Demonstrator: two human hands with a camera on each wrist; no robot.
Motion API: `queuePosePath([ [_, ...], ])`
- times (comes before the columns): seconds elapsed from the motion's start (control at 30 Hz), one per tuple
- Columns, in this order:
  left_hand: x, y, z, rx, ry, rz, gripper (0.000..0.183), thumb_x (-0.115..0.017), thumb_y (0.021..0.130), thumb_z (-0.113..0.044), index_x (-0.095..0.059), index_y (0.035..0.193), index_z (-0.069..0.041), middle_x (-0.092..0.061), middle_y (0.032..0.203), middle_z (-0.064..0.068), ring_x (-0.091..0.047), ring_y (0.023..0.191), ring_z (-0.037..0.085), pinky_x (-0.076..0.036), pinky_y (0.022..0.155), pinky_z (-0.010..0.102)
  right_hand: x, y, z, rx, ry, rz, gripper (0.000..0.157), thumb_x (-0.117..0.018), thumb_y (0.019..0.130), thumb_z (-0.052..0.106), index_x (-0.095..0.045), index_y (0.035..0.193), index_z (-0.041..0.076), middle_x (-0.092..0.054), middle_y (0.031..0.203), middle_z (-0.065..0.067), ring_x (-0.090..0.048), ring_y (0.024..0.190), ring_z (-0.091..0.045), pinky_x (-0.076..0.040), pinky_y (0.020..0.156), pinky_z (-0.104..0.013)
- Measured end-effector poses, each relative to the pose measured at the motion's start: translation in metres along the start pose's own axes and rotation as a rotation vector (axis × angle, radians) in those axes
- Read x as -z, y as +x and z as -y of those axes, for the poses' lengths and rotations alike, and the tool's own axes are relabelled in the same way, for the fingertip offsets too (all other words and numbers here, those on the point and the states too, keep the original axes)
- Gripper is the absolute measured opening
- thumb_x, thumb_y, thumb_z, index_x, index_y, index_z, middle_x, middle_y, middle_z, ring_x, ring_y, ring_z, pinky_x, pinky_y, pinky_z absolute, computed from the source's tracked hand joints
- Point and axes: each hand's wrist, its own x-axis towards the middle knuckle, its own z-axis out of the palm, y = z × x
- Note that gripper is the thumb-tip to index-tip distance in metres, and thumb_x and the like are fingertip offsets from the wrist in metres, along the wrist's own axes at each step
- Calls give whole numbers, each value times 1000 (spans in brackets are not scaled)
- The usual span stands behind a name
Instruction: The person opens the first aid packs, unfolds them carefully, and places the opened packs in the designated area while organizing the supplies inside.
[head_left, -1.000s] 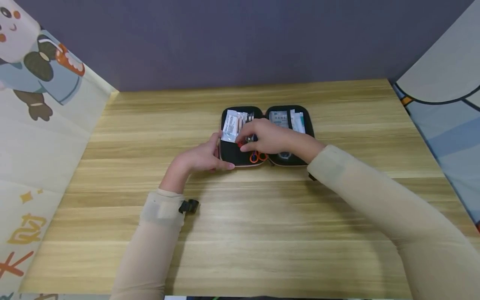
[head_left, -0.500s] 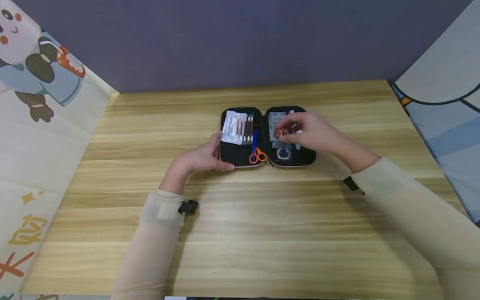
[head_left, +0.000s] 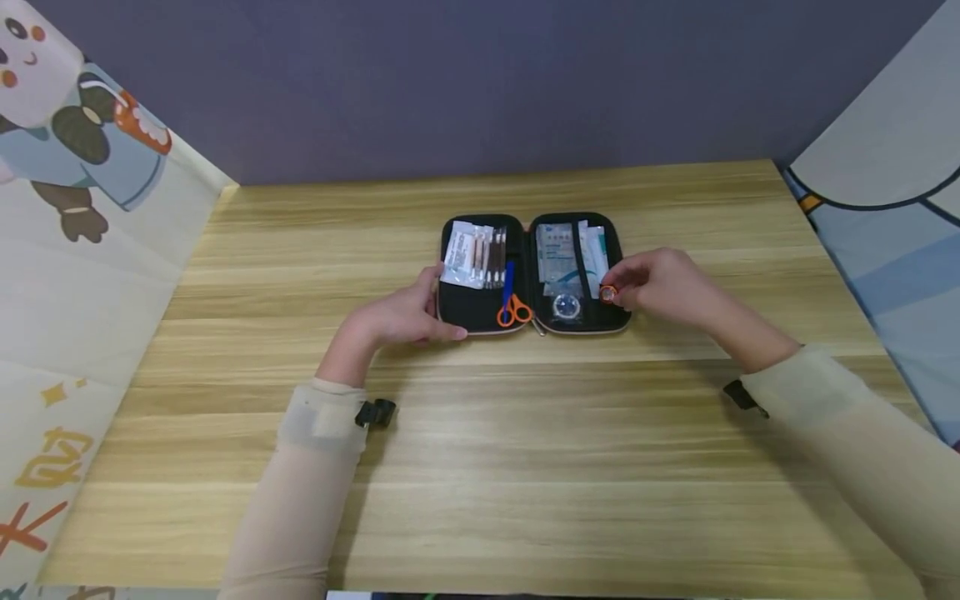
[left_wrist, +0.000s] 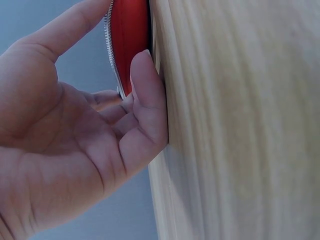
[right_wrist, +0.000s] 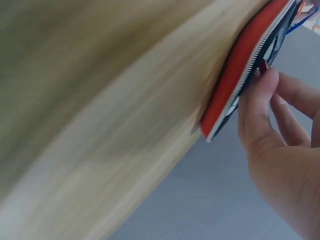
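A small round orange-edged item [head_left: 608,294], right of centre, has moved over the open zip case's [head_left: 467,310] right half, where work now seems centred; the right hand [head_left: 669,287] pinches it tightly, the left hand [head_left: 401,317] grips the case's lower-left corner.

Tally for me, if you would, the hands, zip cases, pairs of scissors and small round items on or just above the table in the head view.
Hands: 2 (left hand, right hand)
Zip case: 1
Scissors: 1
Round items: 2 (pinched orange-rimmed item, clear-packed item)
Total: 6
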Motion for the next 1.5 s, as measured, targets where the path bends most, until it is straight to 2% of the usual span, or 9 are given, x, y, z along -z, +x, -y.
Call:
queuePosePath([
  [0.23,0,1,-1,-8,4,8,130,-87,89,-34,12,171,-20,-61,136,19,-64,114,30,-60,90,38,-10,8,10,-27,6,97,27,-75,95,7,-73,120,-2,-80,108,-15,-75,94,-19,-59,76,-32],
  [0.3,0,1,-1,-7,2,8,130,-87,89,-34,13,171,-20,-60,138,20,-64,115,30,-60,91,39,-12,10,11,-28,-16,94,27,-78,93,11,-74,118,-2,-79,106,-15,-73,94,-20,-57,75,-32],
  [0.53,0,0,-2,-6,-5,1,130,-87,89,-33,13,171,-19,-58,141,20,-63,119,31,-61,91,39,-17,17,14,-36,-36,97,21,-73,94,8,-75,113,0,-76,106,-14,-61,89,-24,-50,72,-32],
  [0.7,-1,-1,-3,-17,-8,0,129,-87,89,-32,12,171,-18,-59,140,20,-63,116,30,-60,89,37,-15,14,14,-43,-23,104,23,-72,94,8,-75,115,-1,-77,111,-16,-65,92,-23,-53,74,-31],
  [0.83,-1,-1,-3,-17,-6,0,129,-87,90,-31,12,171,-17,-58,139,20,-63,114,30,-60,87,37,-11,12,13,-63,101,137,30,-64,101,7,-68,126,-9,-76,116,-22,-74,92,-18,-64,79,-34],
  [0.93,-1,-1,-3,-15,-6,0,129,-87,90,-31,12,171,-17,-57,141,21,-63,115,31,-61,88,38,-11,10,13,-99,229,160,36,-57,107,10,-63,133,-13,-72,123,-26,-77,90,-14,-66,84,-33],
  [1.03,0,-2,-3,-8,-9,3,129,-87,90,-31,12,171,-17,-57,143,21,-64,118,32,-61,89,39,-13,10,13,-113,293,165,37,-61,107,14,-63,131,-14,-70,127,-25,-77,89,-13,-66,84,-31],
  [1.17,1,-2,-2,-2,-12,5,129,-87,90,-31,13,171,-18,-57,143,21,-63,118,31,-61,89,38,-18,11,15,-126,315,145,32,-69,103,11,-65,124,-13,-70,121,-20,-76,86,-13,-66,83,-31],
  [1.5,2,-1,-2,-1,10,6,129,-87,90,-33,12,171,-19,-56,145,21,-63,119,31,-61,90,38,-20,11,14,-133,274,115,31,-66,103,10,-66,124,-13,-71,120,-23,-75,83,-13,-66,80,-30],
])
